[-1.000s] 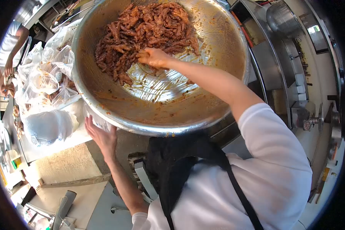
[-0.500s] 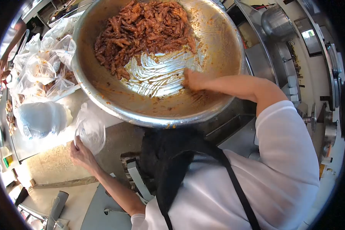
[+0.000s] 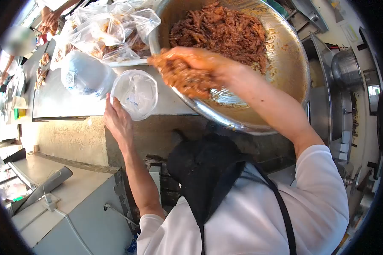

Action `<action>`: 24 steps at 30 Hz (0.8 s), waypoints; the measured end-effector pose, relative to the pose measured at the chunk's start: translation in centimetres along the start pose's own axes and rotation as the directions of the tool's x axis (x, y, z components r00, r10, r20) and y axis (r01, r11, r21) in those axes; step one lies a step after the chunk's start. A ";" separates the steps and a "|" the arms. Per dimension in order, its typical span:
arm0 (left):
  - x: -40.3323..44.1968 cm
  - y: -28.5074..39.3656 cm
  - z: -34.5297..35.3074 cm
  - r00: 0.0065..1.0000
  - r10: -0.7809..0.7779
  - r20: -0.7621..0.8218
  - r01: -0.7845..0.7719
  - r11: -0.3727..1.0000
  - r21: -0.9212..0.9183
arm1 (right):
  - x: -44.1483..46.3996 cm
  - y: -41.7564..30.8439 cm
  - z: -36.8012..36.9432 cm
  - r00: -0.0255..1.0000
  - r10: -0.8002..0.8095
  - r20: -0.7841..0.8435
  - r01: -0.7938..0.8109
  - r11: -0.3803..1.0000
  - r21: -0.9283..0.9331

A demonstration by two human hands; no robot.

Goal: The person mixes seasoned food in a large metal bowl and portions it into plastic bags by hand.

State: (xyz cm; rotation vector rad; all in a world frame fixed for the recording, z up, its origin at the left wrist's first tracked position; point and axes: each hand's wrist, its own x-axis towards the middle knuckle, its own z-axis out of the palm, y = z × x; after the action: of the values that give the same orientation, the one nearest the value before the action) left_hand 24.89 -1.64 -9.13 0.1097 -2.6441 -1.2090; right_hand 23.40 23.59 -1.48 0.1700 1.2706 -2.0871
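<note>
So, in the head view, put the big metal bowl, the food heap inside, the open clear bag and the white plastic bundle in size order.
1. Big metal bowl
2. Food heap
3. Open clear bag and white plastic bundle: too alike to rank

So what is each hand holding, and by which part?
Left hand: clear plastic bag, by its left side. Right hand: saucy reddish-brown food pieces, in a handful.

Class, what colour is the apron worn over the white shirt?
The cloth apron is plain black, seen best in the head view.
</note>
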 end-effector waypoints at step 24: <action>27.9 10.2 4.3 0.603 0.761 -0.239 -0.755 0.641 0.138 | -2.2 5.7 -13.9 0.751 -0.513 -0.415 -0.124 0.509 -0.852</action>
State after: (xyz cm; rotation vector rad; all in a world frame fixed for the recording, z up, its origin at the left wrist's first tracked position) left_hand -2.95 3.67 0.84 -0.7322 -2.0523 -0.7700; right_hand 25.43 34.42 -11.91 0.2923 2.7407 -1.3094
